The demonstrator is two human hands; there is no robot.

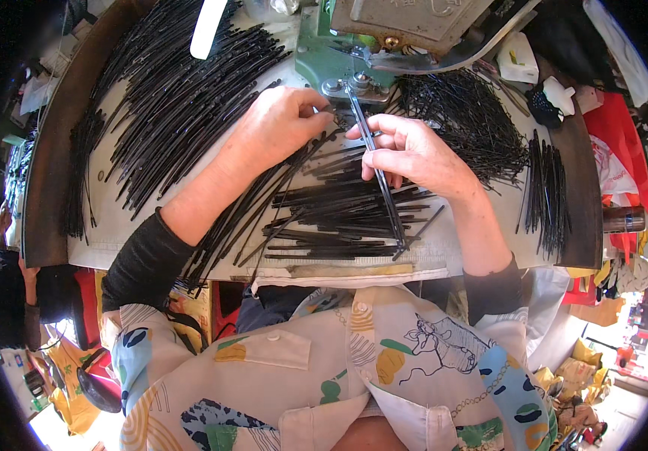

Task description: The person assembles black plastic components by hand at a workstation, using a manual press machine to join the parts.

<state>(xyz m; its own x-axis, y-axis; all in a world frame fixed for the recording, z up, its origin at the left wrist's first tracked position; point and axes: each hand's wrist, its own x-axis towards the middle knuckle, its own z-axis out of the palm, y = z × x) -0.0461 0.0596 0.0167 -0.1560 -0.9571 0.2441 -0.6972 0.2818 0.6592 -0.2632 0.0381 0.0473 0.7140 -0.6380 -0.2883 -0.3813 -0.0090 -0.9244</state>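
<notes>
My right hand (422,154) is closed round a long, thin dark metal strip (380,177), which looks like an umbrella rib. Its upper end touches the round metal fittings of a small green machine (313,49), and its lower end reaches down over other strips toward the front edge. Just left of the fittings, my left hand (283,124) has its thumb and fingers pinched together. Something small and pale shows at the fingertips, too little to name. Beneath both hands lies a loose pile of black strips (324,218).
A large fan of black strips (181,98) covers the table's left side. Right of the machine sits a tangled heap of thin black pieces (467,120), with a smaller bundle (546,188) beyond it. A curved metal lever (482,49) overhangs the back. Dark raised boards (44,188) edge the table.
</notes>
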